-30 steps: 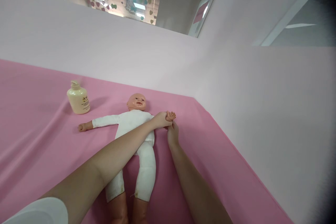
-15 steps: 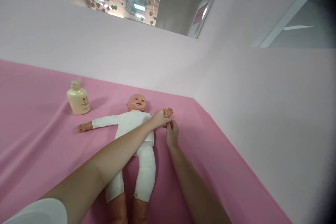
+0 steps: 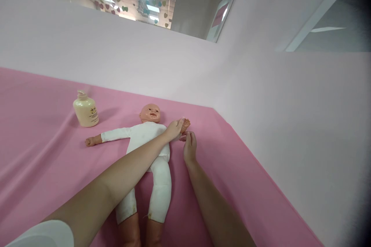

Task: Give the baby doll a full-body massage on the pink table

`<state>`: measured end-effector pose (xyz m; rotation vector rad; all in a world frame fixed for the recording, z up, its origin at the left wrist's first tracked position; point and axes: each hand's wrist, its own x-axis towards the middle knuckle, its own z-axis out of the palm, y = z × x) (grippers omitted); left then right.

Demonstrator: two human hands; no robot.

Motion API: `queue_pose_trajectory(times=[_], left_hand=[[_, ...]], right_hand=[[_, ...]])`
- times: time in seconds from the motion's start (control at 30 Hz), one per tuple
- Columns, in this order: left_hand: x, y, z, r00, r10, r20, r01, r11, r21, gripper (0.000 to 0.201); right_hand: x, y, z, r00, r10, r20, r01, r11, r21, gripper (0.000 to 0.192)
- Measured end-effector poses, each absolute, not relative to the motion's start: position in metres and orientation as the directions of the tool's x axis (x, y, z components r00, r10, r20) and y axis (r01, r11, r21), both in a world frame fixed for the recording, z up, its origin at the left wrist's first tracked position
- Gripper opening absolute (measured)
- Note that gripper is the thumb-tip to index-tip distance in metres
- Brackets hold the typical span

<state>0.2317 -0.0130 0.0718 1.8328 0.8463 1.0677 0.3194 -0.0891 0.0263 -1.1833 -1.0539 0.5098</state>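
The baby doll (image 3: 147,150) lies face up on the pink sheet (image 3: 43,154), its long axis running away from the camera: head toward the far wall, legs toward the person. Both doll arms stretch out sideways, one toward the bottle, the other toward the two hands. The body is soft white cloth; the head, hands and lower legs are smooth, flesh-toned plastic.

The left hand (image 3: 174,128) reaches across the doll's chest and lies with fingers extended along the doll's outstretched hand (image 3: 186,124), touching it, the grip loose rather than closed round it. The right hand (image 3: 189,147) rests just below, its fingertips at the doll's wrist; whether they pinch it cannot be told.

A squat cream pump bottle (image 3: 85,109) stands upright well apart, beyond the doll's other arm. The sheet is matte with shallow folds, and pale pink walls (image 3: 290,115) close it in.
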Motion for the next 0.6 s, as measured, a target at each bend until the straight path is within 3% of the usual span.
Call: queue_pose_trajectory(times=[0.43,0.6], left_hand=[[0.2314,-0.0127,0.0652,0.455,0.813,0.363,0.191,-0.488,0.852,0.066],[0.2312,-0.0108,0.0653,0.449,0.818,0.359,0.186,-0.479,0.858,0.065]], right_hand=[[0.3179,-0.0844,0.0212,0.335,0.846,0.415,0.155,0.385,-0.910,0.042],[0.3173,-0.0857,0.0218,0.339,0.841,0.422,0.194,0.376,-0.906,0.039]])
